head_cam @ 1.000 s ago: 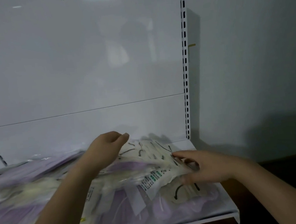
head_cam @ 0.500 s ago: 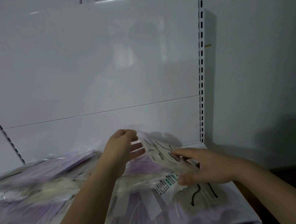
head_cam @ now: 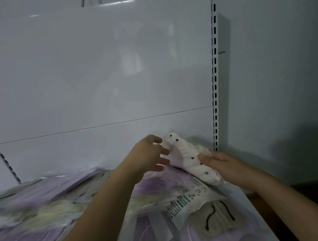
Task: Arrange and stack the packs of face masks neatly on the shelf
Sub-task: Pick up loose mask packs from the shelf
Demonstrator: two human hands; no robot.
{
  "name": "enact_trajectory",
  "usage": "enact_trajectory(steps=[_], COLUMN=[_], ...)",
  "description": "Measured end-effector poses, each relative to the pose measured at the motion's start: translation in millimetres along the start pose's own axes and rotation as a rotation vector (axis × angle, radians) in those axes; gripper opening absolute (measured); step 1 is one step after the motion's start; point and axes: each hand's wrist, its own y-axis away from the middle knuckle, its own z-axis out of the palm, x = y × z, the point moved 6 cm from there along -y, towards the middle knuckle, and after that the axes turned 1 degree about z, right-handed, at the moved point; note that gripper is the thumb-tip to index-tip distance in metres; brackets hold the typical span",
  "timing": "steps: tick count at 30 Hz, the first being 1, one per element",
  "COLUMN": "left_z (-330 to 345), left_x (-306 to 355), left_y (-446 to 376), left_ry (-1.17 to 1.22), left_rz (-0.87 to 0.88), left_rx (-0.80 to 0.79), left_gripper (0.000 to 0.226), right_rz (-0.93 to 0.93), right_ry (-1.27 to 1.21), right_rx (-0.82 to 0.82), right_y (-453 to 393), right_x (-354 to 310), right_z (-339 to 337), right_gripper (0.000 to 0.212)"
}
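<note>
gripping a white pack (head_cam: 187,156) at its lower right end, the right hand (head_cam: 225,167) has thumb on top and fingers curled under. pack is tilted up on edge, upper end near the back panel (head_cam: 91,68), lower end down toward the pile. it shows a few small dark dots along its crinkled edge.

left hand (head_cam: 148,156) is just beside the pack's left face, fingers loosely curled and spread, tips touching or nearly touching the plastic. can't tell if it actually pinches anything; looks relaxed, not clamped.

pile (head_cam: 46,205) of packs covers the shelf (head_cam: 241,199) below both forearms: purple ones, cream ones, all in clear wrap, overlapping at odd angles. one pack with a printed label (head_cam: 179,203) lies face up right under the raised pack. a cream pack with black ear loops (head_cam: 217,215) sits near the shelf's right edge. left part of the pile is blurred.

slotted upright (head_cam: 214,72) runs up the right side of the back panel, just behind the raised pack. a second slotted strip (head_cam: 0,153) is at far left. plain wall (head_cam: 285,69) to the right.
</note>
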Motion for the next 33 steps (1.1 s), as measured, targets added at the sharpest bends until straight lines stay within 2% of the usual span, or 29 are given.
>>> enact_trajectory(steps=[2,5,6,8,12,13,16,19,23,25,26,29,30,33], left_z=[3,12,16,25,22,17,2,-17,-58,-74,-81,-91,-93,-95], left_x=[-2,-3,-3,-2,1,3,9,15,23,21,16,-12,-25,-50], left_y=[-5,-6,-6,-5,-6,-6,-5,-2,6,10,10,7,5,-1], left_ry=[-0.030,-0.079,-0.107,-0.146,-0.148,-0.132,-0.086,-0.042,0.037,0.105,0.149,0.224,0.204,0.258], left_rz=[0.014,0.020,0.020,0.020,0.047,0.059,0.093,0.128,0.187,0.203,0.197,0.127,0.093,0.032], left_rx=[-0.013,-0.062,-0.088,-0.134,-0.083,-0.048,0.040,0.175,0.430,0.452,0.442,0.388,0.393,0.393], left_gripper=[0.025,0.016,0.015,0.015,0.016,0.015,0.020,0.038,0.061,0.077,0.076,0.046,0.045,0.060], right_rz=[-0.012,-0.045,-0.043,-0.055,-0.024,-0.012,-0.027,-0.117,-0.233,-0.223,-0.202,-0.131,-0.115,-0.093], right_ry=[0.040,0.115,0.142,0.219,0.321,0.334,0.303,0.142,-0.128,-0.175,-0.170,-0.121,-0.119,-0.154], right_rx=[0.011,-0.004,0.001,0.026,0.170,0.198,0.329,0.449,0.392,0.331,0.297,0.266,0.271,0.302], right_y=[0,1,1,0,-3,-1,6,13,12,7,3,-7,-7,-7], right_x=[-2,0,0,-1,6,5,-11,-36,-65,-68,-64,-45,-39,-27], right_z=[2,7,10,13,6,2,-18,-38,-20,2,13,34,36,36], right_gripper=[0.028,0.066,0.072,0.065,0.018,0.013,0.013,0.013,0.014,0.015,0.016,0.019,0.025,0.037])
